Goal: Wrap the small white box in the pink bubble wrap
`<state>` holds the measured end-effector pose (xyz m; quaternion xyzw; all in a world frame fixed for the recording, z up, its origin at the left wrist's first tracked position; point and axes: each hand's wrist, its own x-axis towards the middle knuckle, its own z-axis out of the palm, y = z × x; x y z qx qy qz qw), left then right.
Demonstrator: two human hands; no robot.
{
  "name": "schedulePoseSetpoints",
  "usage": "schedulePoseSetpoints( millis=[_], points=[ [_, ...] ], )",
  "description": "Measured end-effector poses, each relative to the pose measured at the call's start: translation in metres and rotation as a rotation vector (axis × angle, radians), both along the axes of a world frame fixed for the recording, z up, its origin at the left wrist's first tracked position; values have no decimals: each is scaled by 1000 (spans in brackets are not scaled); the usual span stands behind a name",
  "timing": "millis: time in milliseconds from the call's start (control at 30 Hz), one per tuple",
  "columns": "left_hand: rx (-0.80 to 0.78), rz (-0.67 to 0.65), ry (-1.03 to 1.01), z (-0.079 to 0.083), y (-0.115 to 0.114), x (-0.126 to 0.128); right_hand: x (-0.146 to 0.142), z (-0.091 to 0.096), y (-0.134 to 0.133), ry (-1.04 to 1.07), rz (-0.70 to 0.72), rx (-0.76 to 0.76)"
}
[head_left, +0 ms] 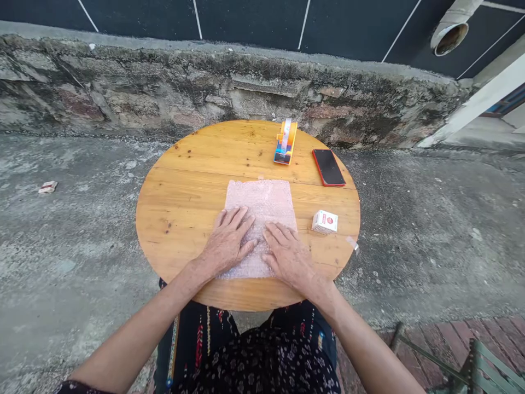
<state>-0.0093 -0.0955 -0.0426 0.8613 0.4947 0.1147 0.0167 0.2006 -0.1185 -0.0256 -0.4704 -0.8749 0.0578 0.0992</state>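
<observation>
A pinkish sheet of bubble wrap (262, 202) lies flat on the round wooden table (184, 186) in front of me. My left hand (228, 241) rests on its left side, fingers stretched out and pointing away from me. On the right side of the sheet lies my right hand (288, 250), palm down with the fingers extended. Neither hand grips anything. To the right of the sheet stands a small white box (325, 222) with red print. Behind the sheet is a tape dispenser (285, 142) in orange and blue, holding a roll of tape.
A phone (328, 167) in a red case lies at the table's right side. A strip of clear tape (352, 244) hangs at the right edge. Behind the table runs a rough stone wall (262, 98). A green metal chair (484, 361) is at the lower right.
</observation>
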Motion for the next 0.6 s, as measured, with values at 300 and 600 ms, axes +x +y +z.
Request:
schedulePoseSetpoints(
  millis=[300, 600],
  points=[
    [5, -49, -28, -1, 8, -7, 47, 13, -34, 38, -122, 68],
    [78, 42, -220, 4, -35, -15, 117, 39, -5, 91, -410, 159]
  ],
)
